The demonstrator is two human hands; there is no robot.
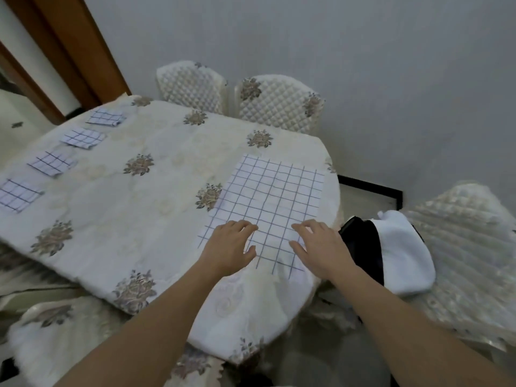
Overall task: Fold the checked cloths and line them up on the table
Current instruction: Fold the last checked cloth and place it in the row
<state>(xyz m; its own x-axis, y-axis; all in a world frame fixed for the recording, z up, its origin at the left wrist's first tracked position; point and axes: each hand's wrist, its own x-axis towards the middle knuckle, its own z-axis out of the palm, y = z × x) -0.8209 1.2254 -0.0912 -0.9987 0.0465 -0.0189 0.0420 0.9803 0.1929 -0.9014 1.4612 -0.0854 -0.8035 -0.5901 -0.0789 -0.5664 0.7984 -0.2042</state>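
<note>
Head view: a spread checked cloth point(268, 202) is pressed on the worktop point(111, 208) by the left hand point(230, 244) and right hand point(321, 247) (fingers relaxed, nothing gripped); four folded cloths point(83, 138) are lined up far left.

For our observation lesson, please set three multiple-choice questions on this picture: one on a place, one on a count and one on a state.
1. Where do the folded cloths lie on the table?
A. in a row along its left side
B. stacked on the floor
C. on a chair

2. How many cloths are folded?
A. two
B. four
C. six

3. How is the large cloth?
A. rolled up
B. spread flat, unfolded
C. hanging off a chair

Answers:
1 A, they run in a line down the table's left side.
2 B, four small checked squares show there.
3 B, it lies flat, with the left hand and right hand resting on its near edge.
</note>
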